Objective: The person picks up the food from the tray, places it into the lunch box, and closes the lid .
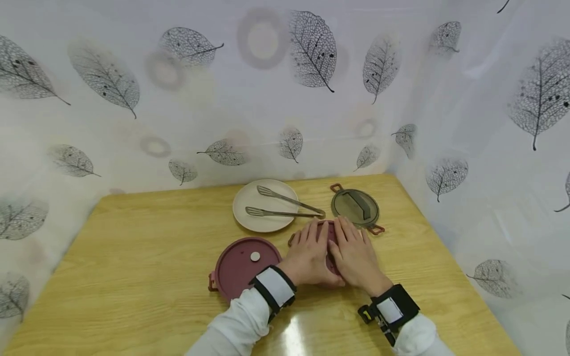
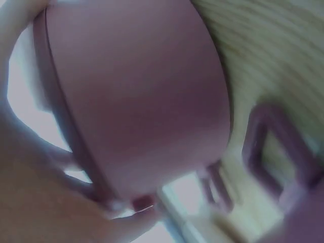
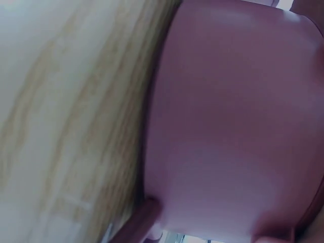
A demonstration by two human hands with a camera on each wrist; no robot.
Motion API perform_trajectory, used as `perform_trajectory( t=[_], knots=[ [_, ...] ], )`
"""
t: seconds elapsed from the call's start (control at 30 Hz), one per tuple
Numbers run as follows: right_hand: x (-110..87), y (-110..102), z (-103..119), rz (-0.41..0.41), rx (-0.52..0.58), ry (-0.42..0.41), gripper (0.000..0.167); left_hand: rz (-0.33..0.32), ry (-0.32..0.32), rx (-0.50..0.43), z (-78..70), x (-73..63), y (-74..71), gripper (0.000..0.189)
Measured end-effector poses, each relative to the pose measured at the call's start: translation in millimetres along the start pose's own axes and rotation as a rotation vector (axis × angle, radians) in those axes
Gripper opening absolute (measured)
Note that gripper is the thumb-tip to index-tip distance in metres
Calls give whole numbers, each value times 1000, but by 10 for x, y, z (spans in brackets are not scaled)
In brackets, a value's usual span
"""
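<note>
In the head view, both hands lie over the top of a small maroon pot near the table's middle right. My left hand spans its left part, fingers extended toward the far rim and thumb at the near edge. On the other half rests my right hand, with straight fingers pointing away. A strip of the top shows between the hands; the rest is hidden. In the left wrist view the pot's side stands upright on the wood, fingertips at its rim. The right wrist view is filled by its smooth wall.
A wider maroon pot with a pale knob stands left, partly behind my left wrist. Behind are a white plate with metal tongs across it and a dark round lid with red side loops. A leaf-patterned curtain borders the table.
</note>
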State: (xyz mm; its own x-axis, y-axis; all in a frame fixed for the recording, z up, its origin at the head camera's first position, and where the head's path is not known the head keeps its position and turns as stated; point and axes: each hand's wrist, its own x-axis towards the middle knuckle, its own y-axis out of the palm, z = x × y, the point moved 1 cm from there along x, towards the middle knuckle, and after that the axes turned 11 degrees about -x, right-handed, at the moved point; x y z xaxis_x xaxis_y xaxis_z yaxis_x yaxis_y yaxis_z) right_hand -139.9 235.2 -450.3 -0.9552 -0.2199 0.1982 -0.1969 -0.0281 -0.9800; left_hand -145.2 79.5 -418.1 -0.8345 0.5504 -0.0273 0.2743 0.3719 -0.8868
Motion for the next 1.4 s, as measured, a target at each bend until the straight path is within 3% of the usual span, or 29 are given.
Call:
perform_trajectory(
  t=[0.2,0.43,0.57,0.73,0.83,1.13,1.27,1.4],
  knots=[
    [-35,6,-34,12,8,-10,65,36,-5,8,0,-39,-80,140],
    [-132,-20,-94,-47,171,16,63,52,-2,-10,-12,-100,-58,135],
    [-146,-1,-69,-12,126,31,68,-8,-35,23,-50,-250,24,119],
    [-124,18,-42,-14,133,46,70,-148,-2,184,-128,-431,81,84],
    [-111,23,-30,-21,133,49,70,-185,-5,258,-156,-491,61,75],
    [-75,8,10,-35,136,51,69,-97,-56,320,-185,-562,-22,69],
    [-41,-18,14,-28,162,38,70,-72,-81,334,-165,-539,-24,84],
    [-100,-39,-46,5,244,58,76,-62,-91,257,-146,-535,8,99]
  ],
)
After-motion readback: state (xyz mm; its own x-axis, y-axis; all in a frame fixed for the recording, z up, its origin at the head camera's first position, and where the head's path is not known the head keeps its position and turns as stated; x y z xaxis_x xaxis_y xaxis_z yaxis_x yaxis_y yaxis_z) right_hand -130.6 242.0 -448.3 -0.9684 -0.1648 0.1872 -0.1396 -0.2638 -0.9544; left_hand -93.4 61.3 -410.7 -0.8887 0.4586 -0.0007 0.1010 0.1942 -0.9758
